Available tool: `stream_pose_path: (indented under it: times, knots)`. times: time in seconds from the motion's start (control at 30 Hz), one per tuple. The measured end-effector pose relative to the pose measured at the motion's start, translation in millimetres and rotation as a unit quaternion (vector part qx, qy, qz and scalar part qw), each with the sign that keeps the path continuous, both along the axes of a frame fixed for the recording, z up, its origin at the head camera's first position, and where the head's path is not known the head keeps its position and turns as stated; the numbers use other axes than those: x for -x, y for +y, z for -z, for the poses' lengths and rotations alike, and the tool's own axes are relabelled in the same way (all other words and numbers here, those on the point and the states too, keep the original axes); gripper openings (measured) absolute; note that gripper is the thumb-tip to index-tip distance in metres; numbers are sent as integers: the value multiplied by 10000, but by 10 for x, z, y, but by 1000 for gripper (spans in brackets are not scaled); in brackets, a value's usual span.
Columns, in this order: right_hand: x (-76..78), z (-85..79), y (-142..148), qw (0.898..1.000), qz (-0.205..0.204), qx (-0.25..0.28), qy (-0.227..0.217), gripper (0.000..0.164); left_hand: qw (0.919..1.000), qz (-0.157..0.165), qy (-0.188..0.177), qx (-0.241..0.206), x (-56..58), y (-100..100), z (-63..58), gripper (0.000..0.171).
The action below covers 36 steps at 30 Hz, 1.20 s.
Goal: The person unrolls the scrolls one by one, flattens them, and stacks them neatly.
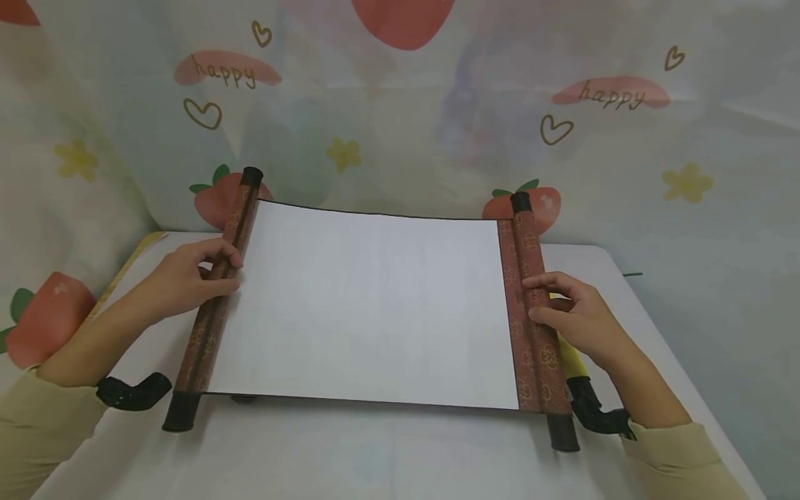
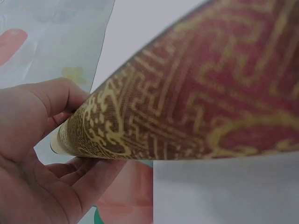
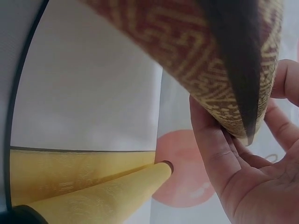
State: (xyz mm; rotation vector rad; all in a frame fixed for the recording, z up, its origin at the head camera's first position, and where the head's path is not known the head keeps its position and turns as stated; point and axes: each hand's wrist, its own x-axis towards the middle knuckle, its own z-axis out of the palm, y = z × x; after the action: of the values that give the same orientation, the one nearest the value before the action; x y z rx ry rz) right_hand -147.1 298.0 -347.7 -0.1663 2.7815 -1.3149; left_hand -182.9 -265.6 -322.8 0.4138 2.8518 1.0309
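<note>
A hanging scroll is spread open in the head view, its blank white sheet (image 1: pixel 375 305) bordered by a thin black line. Reddish-brown brocade with gold patterns covers the left roller (image 1: pixel 212 326) and the right roller (image 1: pixel 542 333), and black caps finish their ends. My left hand (image 1: pixel 178 278) grips the left roller around its middle, thumb below and fingers above. On the other side my right hand (image 1: pixel 578 312) pinches the right roller between thumb and fingers. Beneath the scroll, the right wrist view shows a yellow roller (image 3: pixel 112 191) with a white sheet beside it, partly hidden.
The white table (image 1: pixel 387 451) lies under the scroll. A yellow strip (image 1: pixel 128 267) runs along its left side. Behind stands a pale cloth backdrop (image 1: pixel 400 125) printed with strawberries, hearts and flowers. Black camera mounts sit at both wrists.
</note>
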Motion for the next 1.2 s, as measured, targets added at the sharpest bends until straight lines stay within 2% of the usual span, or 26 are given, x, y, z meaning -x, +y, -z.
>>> stream_pose_path:
  times: [0.37, 0.63, 1.0, 1.2]
  knots:
    - [-16, -19, 26, 9998, 6, -161, 86, 38, 9999, 8, 141, -32, -10, -36, 15, 16]
    - [-23, -23, 37, 9995, -14, -266, 166, 38, 9997, -99, -180, -97, -12, -34, 34, 36]
    - [-45, -20, 98, 9985, 116, -451, 289, 38, 9997, 54, 48, -250, -12, -58, 88, 18]
    - [-55, 0, 162, 9985, 115, -481, 249, 39, 9992, 83, 64, -398, 1, -40, 92, 15]
